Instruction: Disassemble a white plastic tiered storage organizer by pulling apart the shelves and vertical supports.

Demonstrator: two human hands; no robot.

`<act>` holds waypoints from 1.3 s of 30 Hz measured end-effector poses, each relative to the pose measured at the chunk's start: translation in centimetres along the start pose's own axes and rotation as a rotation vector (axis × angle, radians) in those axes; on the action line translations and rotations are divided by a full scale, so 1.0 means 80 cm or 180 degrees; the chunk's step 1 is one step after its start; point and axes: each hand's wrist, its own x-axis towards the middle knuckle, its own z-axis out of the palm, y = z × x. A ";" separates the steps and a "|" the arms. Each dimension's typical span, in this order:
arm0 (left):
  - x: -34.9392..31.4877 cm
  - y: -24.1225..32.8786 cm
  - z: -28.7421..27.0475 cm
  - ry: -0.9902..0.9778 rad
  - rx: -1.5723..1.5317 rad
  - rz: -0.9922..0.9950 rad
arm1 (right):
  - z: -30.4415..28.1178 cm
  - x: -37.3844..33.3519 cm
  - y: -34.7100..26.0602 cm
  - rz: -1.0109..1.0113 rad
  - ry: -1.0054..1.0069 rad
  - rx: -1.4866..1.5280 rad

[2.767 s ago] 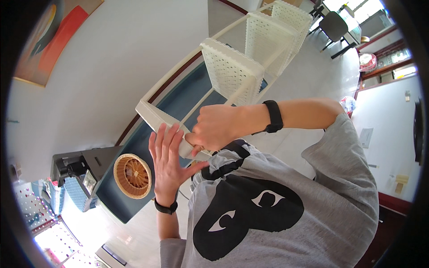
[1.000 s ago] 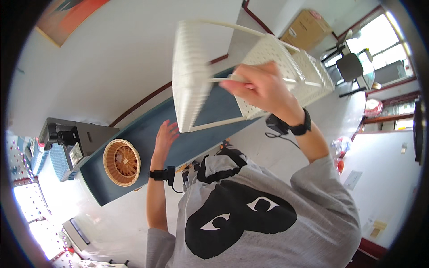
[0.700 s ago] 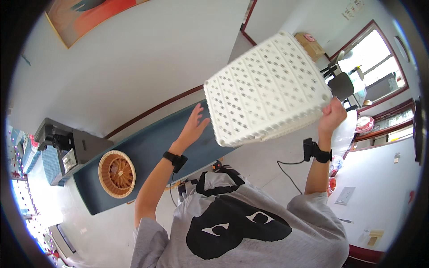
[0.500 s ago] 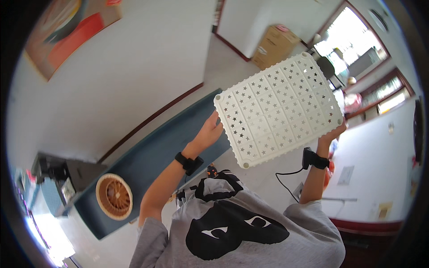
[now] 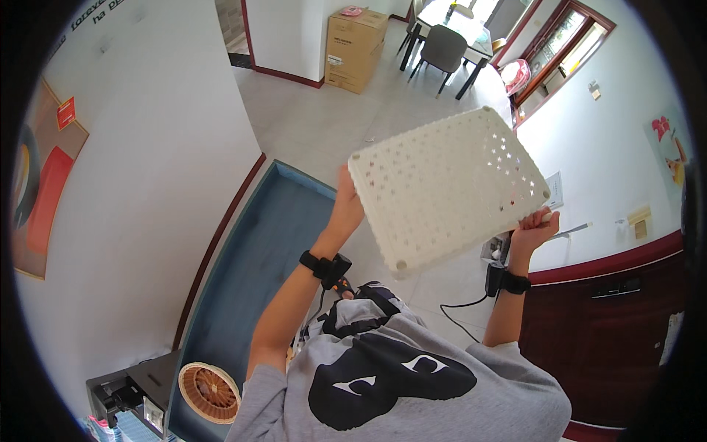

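A white plastic basket (image 5: pixel 445 195) with star-shaped holes is held up in front of me, tilted, its flat perforated base facing me. My left hand (image 5: pixel 346 206) grips its left side, with the fingers partly hidden behind it. At the lower right corner my right hand (image 5: pixel 536 231) is closed on the basket's edge, knuckles showing. Black straps with small dark boxes circle both wrists. Whatever may be inside the basket is out of sight.
On my left runs a long dark blue bench-like surface (image 5: pixel 258 258) with a round wicker basket (image 5: pixel 210 393) at its near end. A cardboard box (image 5: pixel 355 51) stands ahead by the wall. Farther off are a grey chair (image 5: pixel 444 50) and a table. A dark red door (image 5: pixel 611 346) is at right.
The view has swung to the right and the room ahead shows more. The white basket, still in both hands, has tilted and its right end sits slightly lower in view.
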 end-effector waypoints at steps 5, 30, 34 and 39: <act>-0.017 -0.001 0.035 -0.0078 -0.0908 -0.0586 | -0.052 0.028 0.014 0.0153 -0.0005 0.0043; -0.135 0.039 0.170 -0.1872 -0.0358 -0.0104 | -0.215 0.063 0.112 0.1809 -0.0914 -0.1342; -0.170 0.033 0.189 -0.2237 0.0087 -0.0020 | -0.229 0.058 0.114 0.1899 -0.1115 -0.1425; -0.258 0.032 0.218 -0.1895 0.0267 -0.0052 | -0.248 0.048 0.120 0.2004 -0.1487 -0.1561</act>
